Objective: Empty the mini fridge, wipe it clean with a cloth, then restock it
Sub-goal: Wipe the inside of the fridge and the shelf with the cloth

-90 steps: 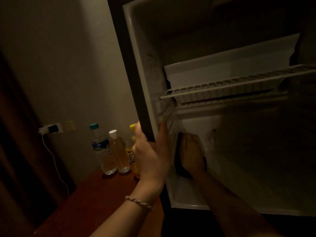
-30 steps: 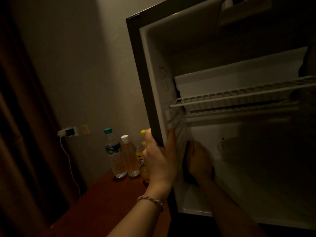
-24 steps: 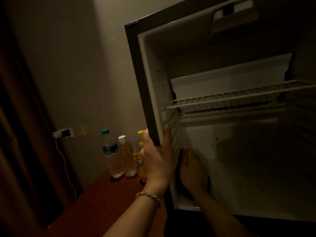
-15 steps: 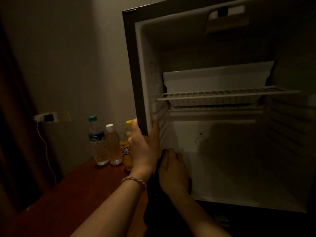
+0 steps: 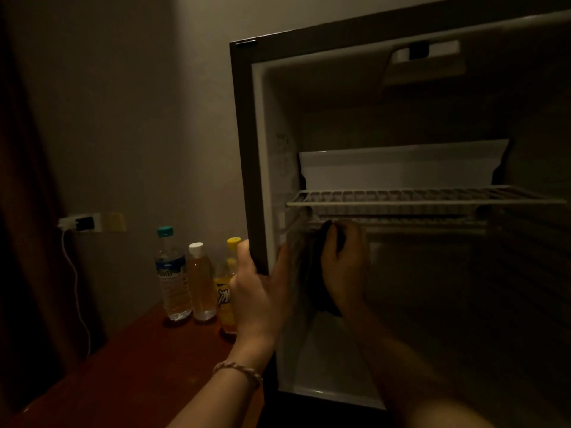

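Fridge (image 5: 262, 156) stood emptied; our left hand (image 5: 256, 288) gripped its frame to steady it while our right hand (image 5: 343, 267) pressed the cloth (image 5: 318, 273), clutched, against the inner wall.

The scene is very dim, with a warm brownish cast throughout. What light there is falls from the left and near side, catching the pale plastered wall (image 5: 160, 112), the caps of the three clear plastic bottles (image 5: 197, 279) and the white inner left wall of the open mini fridge (image 5: 265, 156). The fridge's right side and far depths sink into near-black shadow. The left edge of the frame is equally dark. Wide-angle distortion bows the fridge's straight edges. Detail is soft and grainy, with no glare anywhere.
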